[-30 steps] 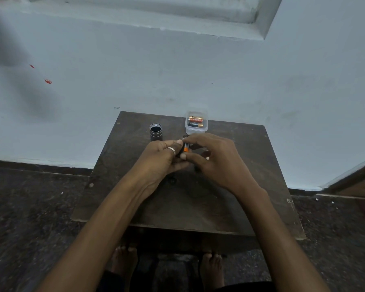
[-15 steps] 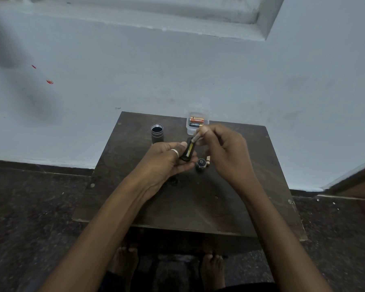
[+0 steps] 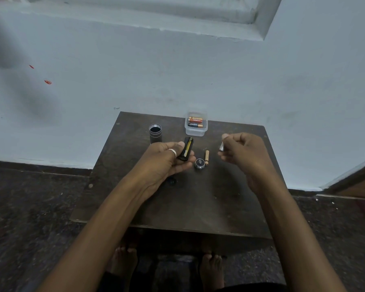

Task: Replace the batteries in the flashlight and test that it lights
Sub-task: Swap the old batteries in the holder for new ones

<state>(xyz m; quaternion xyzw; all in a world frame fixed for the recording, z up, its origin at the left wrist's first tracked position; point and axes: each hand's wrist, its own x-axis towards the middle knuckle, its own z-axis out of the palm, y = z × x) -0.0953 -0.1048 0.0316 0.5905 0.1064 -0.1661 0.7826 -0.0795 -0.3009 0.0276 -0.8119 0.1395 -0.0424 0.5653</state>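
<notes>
Left grip (image 3: 167,161) holds the battery holder (image 3: 187,147); right grip (image 3: 244,150) pinches a silvery cell (image 3: 221,146). Lay it by the loose cell (image 3: 207,157).

Head view. The left hand (image 3: 169,162) holds a black battery holder (image 3: 187,149) above the middle of the table (image 3: 219,207). The right hand (image 3: 246,152), apart to the right, pinches a small battery (image 3: 221,146). Between the hands lie a round cap (image 3: 199,163) and a loose battery (image 3: 207,157), just beside each other. Near the far edge stand the open-topped flashlight tube (image 3: 155,133), upright, and a clear box (image 3: 196,132) holding two batteries (image 3: 195,119).
</notes>
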